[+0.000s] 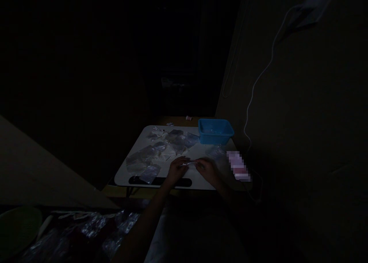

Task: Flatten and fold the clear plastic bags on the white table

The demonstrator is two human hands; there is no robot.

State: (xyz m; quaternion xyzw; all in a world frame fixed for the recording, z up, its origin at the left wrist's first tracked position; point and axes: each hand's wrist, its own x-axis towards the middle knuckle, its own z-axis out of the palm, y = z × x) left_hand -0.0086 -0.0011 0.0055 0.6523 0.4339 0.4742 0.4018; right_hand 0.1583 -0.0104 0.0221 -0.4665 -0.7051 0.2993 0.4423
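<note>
Over the front part of a small white table (198,178), my left hand (176,170) and my right hand (207,169) face each other. Both have their fingers closed on a thin, shiny strip of clear plastic (189,163) stretched between them. Its exact kind is hard to make out in the dim light. Left of my hands lie several clear plastic bags (143,157), spread flat and overlapping. Another clear plastic piece (217,152) lies beyond my right hand, in front of a blue plastic basin (215,137).
A blurred-out lit phone (238,166) lies at the table's right edge, near a white cable (253,87) running up the wall. A black slot (184,182) lines the table's front. Shiny crumpled plastic (94,224) and a green round tub (18,228) are at lower left.
</note>
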